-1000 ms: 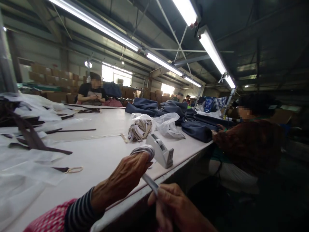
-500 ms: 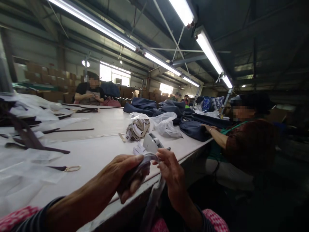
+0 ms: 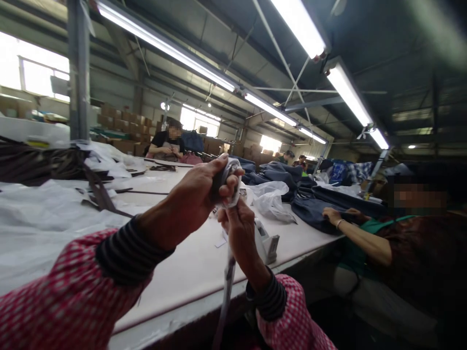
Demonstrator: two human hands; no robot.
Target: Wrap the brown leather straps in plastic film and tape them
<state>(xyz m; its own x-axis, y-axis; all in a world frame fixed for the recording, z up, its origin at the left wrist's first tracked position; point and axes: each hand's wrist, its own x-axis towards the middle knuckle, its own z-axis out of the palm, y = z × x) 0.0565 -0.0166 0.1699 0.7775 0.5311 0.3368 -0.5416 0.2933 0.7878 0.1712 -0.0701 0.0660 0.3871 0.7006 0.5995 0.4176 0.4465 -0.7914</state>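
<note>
My left hand (image 3: 199, 194) is raised above the table, fingers closed round a coiled grey strap (image 3: 229, 181). My right hand (image 3: 237, 226) sits just under it, pinching the same strap, whose loose end (image 3: 226, 287) hangs down past the table edge. Both arms wear red-and-white checked sleeves with dark striped cuffs. A grey tape dispenser (image 3: 268, 240) stands on the white table (image 3: 189, 262) right behind my right hand.
Dark straps (image 3: 97, 192) and white sheets (image 3: 44, 214) lie at the left. Clear plastic bags (image 3: 272, 199) and dark blue fabric (image 3: 314, 206) are farther back. A person (image 3: 394, 238) works at the right edge; another person (image 3: 170, 143) sits at the far end.
Both hands rose with the strap, the left now higher and wrapping more of it. The camera swung up and left, showing a pillar and window.
</note>
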